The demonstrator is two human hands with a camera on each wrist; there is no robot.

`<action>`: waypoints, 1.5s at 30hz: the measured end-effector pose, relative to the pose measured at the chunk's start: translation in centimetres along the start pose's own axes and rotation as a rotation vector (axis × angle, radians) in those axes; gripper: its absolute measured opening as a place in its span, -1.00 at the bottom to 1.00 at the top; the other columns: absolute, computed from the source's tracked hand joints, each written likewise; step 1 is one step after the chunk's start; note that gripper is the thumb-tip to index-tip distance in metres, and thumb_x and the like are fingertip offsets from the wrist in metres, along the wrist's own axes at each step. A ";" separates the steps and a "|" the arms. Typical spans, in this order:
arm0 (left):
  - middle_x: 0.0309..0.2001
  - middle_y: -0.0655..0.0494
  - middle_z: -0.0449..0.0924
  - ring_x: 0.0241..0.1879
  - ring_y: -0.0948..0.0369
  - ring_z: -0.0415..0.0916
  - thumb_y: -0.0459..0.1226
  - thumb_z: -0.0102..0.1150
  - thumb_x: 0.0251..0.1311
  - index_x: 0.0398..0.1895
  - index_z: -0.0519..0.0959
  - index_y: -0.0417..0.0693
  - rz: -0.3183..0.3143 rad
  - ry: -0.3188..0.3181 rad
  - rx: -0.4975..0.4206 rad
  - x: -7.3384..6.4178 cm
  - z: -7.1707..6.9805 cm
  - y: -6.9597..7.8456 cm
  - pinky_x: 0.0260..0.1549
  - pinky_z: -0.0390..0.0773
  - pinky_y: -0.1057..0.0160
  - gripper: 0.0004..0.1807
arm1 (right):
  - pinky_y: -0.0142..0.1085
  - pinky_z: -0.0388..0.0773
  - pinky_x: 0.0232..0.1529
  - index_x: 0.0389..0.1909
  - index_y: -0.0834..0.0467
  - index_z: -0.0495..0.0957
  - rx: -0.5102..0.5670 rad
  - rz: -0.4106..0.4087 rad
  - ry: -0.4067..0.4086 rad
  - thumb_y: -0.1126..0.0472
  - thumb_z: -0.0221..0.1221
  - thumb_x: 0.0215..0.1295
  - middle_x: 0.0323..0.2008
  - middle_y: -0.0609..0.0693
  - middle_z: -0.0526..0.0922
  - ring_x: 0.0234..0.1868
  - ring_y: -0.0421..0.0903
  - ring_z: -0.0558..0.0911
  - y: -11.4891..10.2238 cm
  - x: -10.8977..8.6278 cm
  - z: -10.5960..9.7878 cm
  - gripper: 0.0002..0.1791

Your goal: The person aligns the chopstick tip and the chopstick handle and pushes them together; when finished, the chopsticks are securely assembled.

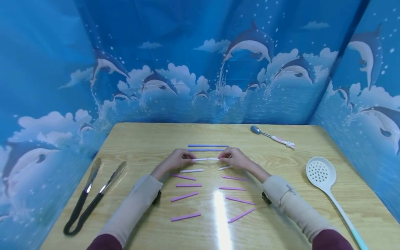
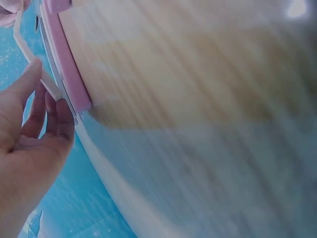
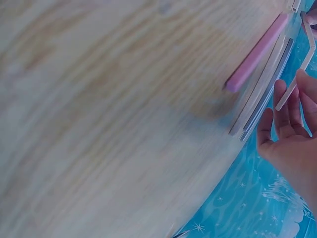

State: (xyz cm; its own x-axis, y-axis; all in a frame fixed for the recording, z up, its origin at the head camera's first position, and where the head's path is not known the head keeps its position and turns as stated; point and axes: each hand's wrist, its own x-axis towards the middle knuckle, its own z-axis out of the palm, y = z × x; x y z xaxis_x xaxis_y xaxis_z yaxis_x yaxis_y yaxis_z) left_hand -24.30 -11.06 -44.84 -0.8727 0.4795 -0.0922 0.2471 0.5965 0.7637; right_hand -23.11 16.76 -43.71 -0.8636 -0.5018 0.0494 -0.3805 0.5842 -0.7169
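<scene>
Both hands hold one thin white stick [image 1: 200, 159], which spans the gap between them just above the table. It is bent near its middle, and the wrist views show the kink plainly; whether it is snapped through I cannot tell. My left hand [image 1: 178, 159] pinches its left end between thumb and fingers, also seen in the left wrist view as a hand [image 2: 37, 124] on the stick [image 2: 25, 47]. My right hand [image 1: 235, 158] pinches the other end; the right wrist view shows the hand [image 3: 292, 131] with the stick [image 3: 307, 62].
Two purple sticks [image 1: 208, 146] lie beyond the hands. Short white pieces [image 1: 192, 171] and several pink pieces [image 1: 189, 185] lie in two columns nearer. Black-handled tongs [image 1: 90, 198] lie left; a spoon [image 1: 272, 137] and a slotted ladle [image 1: 321, 172] lie right. A dolphin-print curtain [image 1: 200, 69] surrounds the table.
</scene>
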 end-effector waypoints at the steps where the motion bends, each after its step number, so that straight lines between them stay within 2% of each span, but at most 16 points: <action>1: -0.26 0.11 0.66 -0.25 0.25 0.53 -0.28 0.26 0.18 -0.17 0.68 -0.11 0.005 -0.002 -0.003 0.0 0.0 0.0 -0.17 0.56 0.28 -0.82 | -0.39 0.55 -0.26 -0.29 0.31 0.66 -0.001 -0.002 0.002 0.35 0.21 0.23 -0.34 0.07 0.64 -0.31 -0.14 0.57 -0.1 0.0 0.0 -0.89; 8: -0.22 0.02 0.68 -0.22 0.20 0.56 -0.30 0.23 0.20 -0.16 0.67 -0.18 0.044 0.000 -0.014 -0.1 0.0 -0.2 -0.16 0.56 0.26 -0.81 | -0.36 0.54 -0.26 -0.25 0.32 0.64 0.008 0.009 0.011 0.34 0.20 0.24 -0.34 0.08 0.64 -0.31 -0.12 0.56 -0.5 -0.3 0.0 -0.87; 18: -0.15 -0.04 0.67 -0.14 0.14 0.59 -0.30 0.22 0.21 -0.12 0.65 -0.21 0.066 -0.006 -0.024 0.0 0.4 -0.1 -0.11 0.58 0.27 -0.78 | -0.32 0.55 -0.23 -0.21 0.28 0.66 0.013 0.017 0.005 0.27 0.22 0.25 -0.31 0.05 0.65 -0.27 -0.11 0.56 -0.6 -0.2 0.4 -0.83; 28: -0.20 0.03 0.69 -0.24 0.25 0.57 -0.27 0.23 0.21 -0.11 0.66 -0.16 0.011 -0.008 -0.066 -0.2 0.4 0.3 -0.22 0.58 0.31 -0.78 | -0.28 0.56 -0.22 -0.22 0.27 0.66 0.027 0.009 0.022 0.25 0.21 0.27 -0.28 0.06 0.66 -0.24 -0.10 0.57 -0.9 -0.3 0.3 -0.83; 31: -0.20 0.01 0.69 -0.26 0.25 0.57 -0.26 0.21 0.23 -0.11 0.66 -0.17 0.017 -0.005 -0.068 -0.2 0.3 0.4 -0.26 0.58 0.31 -0.77 | -0.27 0.56 -0.22 -0.22 0.25 0.67 0.032 0.019 0.022 0.24 0.20 0.28 -0.29 0.04 0.65 -0.24 -0.10 0.56 -1.0 -0.2 0.3 -0.83; 35: -0.17 -0.01 0.69 -0.21 0.21 0.58 -0.26 0.21 0.23 -0.11 0.67 -0.18 0.031 0.004 -0.051 -0.3 0.4 0.5 -0.22 0.59 0.29 -0.77 | -0.27 0.56 -0.21 -0.23 0.25 0.67 0.026 0.021 0.025 0.23 0.20 0.28 -0.29 0.03 0.63 -0.23 -0.10 0.56 -1.0 -0.2 0.3 -0.83; 45: -0.20 -0.02 0.70 -0.25 0.23 0.60 -0.27 0.22 0.22 -0.14 0.67 -0.18 0.041 0.035 -0.059 -0.3 0.4 0.5 -0.27 0.59 0.34 -0.78 | -0.36 0.54 -0.30 -0.26 0.28 0.66 0.011 -0.029 0.067 0.27 0.22 0.25 -0.32 0.06 0.64 -0.32 -0.15 0.54 -1.4 -0.2 0.6 -0.84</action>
State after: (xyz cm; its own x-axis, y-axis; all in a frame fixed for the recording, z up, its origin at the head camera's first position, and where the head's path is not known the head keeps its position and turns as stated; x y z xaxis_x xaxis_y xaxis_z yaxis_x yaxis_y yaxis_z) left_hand -23.80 -10.66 -44.70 -0.8770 0.4790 -0.0387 0.2584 0.5379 0.8025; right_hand -22.23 15.69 -43.11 -0.8727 -0.4742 0.1165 -0.4023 0.5630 -0.7219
